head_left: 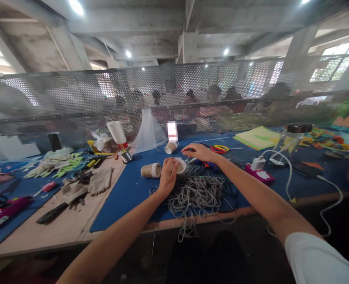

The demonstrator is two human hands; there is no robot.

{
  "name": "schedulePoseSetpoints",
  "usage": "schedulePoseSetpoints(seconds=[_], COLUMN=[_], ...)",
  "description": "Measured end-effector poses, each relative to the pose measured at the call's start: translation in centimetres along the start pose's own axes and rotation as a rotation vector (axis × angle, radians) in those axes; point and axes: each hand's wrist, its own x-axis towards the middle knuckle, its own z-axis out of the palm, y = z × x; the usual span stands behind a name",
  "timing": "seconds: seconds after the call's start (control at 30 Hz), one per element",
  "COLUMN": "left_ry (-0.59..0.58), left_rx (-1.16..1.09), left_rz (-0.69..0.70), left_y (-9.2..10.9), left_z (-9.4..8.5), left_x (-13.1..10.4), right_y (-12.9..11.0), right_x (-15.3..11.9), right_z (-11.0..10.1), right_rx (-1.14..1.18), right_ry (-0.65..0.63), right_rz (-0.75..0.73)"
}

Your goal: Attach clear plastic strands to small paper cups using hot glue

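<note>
The left hand (168,178) was closed on the left side of a pale cup (181,166), fingers curled at its rim; the cup was tilted, its mouth facing up towards the wearer, above the blue mat (125,199) on the bench (71,230). The right hand (203,152) was open, palm down, its loosely bent fingers reaching left just beyond that cup. What the fingertips might have pinched was too small to tell.

Just left of the left hand, a cord-wrapped cup (149,171) lay on its side. Another tipped cup (171,148) lay farther back, in front of a bright-screened phone (172,132). A tangled heap of grey cord (196,195) spread between the forearms, some loops hanging over the bench's near edge.

Beyond the right forearm were red-and-yellow-handled scissors (220,149). A tilted stack of paper cups (116,132) stood back left, and cloth gloves (100,181) lay on the bare board at left. To the right were a purple power strip (261,175) with a white charger (257,162), a lidded glass jar (291,144) and yellow-green sheets (255,137).
</note>
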Motion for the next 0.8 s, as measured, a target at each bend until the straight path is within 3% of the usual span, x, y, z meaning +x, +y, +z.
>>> schedulePoseSetpoints(seconds=[0.07, 0.17, 0.43, 0.57, 0.63, 0.8], left_ry=[0.001, 0.003, -0.017, -0.011, -0.018, -0.094], left_rx=[-0.002, -0.011, -0.001, -0.001, -0.009, -0.020], left_rz=[0.004, 0.013, 0.012, -0.002, -0.013, -0.014], left_y=[0.0, -0.3, -0.5, -0.6, -0.6, -0.2], left_z=[0.0, 0.0, 0.1, 0.1, 0.0, -0.2], left_x=[0.0, 0.0, 0.0, 0.0, 0.0, -0.3], right_y=[-1.9, -3.0, -2.8, -2.0, -0.8, 2.7], right_x=[-0.5, -1.3, -1.9, -0.9, -0.1, 2.3], right_z=[1.2, 2.6, 3.4, 1.7, 0.9, 0.2], right_rx=[0.254, 0.366, 0.264, 0.202, 0.135, -0.007], right_ry=[-0.068, 0.024, 0.264, 0.296, 0.297, 0.329], right_rz=[-0.167, -0.144, -0.181, 0.029, 0.174, 0.349])
